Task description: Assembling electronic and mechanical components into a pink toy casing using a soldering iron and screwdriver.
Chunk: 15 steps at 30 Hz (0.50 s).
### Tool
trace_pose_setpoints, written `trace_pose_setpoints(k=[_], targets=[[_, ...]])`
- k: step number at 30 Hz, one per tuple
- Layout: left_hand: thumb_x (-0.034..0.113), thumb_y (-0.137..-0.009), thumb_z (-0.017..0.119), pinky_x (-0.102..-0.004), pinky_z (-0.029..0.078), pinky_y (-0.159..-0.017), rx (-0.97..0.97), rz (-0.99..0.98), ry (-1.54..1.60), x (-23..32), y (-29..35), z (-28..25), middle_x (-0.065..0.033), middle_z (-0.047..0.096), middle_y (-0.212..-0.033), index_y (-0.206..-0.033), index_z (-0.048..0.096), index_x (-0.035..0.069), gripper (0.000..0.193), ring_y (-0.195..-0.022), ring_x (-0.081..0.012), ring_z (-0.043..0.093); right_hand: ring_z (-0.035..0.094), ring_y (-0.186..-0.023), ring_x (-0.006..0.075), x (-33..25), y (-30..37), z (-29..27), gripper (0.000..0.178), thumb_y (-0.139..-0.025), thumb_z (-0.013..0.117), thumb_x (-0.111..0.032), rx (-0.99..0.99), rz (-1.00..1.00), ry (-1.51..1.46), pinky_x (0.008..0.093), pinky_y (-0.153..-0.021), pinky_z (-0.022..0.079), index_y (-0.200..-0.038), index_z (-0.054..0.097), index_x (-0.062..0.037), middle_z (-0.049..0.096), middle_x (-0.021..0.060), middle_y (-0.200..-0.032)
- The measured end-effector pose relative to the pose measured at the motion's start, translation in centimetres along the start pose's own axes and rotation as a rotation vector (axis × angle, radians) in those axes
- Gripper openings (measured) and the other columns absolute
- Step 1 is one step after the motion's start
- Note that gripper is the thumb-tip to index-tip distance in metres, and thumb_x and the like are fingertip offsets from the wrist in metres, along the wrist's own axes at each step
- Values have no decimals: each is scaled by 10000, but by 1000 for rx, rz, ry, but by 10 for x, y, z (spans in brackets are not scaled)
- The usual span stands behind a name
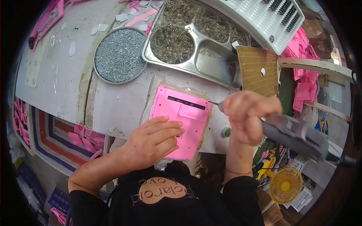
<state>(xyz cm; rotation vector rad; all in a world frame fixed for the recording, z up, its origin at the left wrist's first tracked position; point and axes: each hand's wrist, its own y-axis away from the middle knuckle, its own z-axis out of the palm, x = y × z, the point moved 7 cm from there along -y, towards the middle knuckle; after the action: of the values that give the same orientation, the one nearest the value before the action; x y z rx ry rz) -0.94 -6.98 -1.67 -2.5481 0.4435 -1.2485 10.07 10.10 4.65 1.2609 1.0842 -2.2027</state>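
Pink case (190,137) lay beneath left hand (154,141), flat, unclamped; right hand (247,115) clenched grey power screwdriver (294,133). Bit (214,103), left of fist, might skid if case shifted.

From my remote seat I see a pale worktop (113,101): a pink panel (193,128) on clear plastic (155,82) under the left hand (155,140); beyond that hand, a round dish (116,82) and a compartmented metal tray (215,67).
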Motion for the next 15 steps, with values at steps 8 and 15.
trace_pose_setpoints(k=[8, 15], targets=[[95, -800, 809, -458, 503, -1038, 9, -1, 28, -1, 1, 0, -91, 700, -1174, -1019, 680, 32, 262, -1182, -265, 664, 594, -630, 194, 15, 5, 10, 203, -877, 758, -30, -27, 90, 164, 334, -610, 521, -881, 555, -34, 601, 86, -715], [79, -777, 819, -464, 512, -1021, 141, 6, 85, -1, 0, -5, -77, 722, -1086, -938, 689, 48, 209, -1112, -263, 690, 515, -513, 119, -5, -8, 12, 267, -928, 743, -166, -105, 4, 113, 291, -505, 460, -1114, 573, -78, 571, 6, -637]])
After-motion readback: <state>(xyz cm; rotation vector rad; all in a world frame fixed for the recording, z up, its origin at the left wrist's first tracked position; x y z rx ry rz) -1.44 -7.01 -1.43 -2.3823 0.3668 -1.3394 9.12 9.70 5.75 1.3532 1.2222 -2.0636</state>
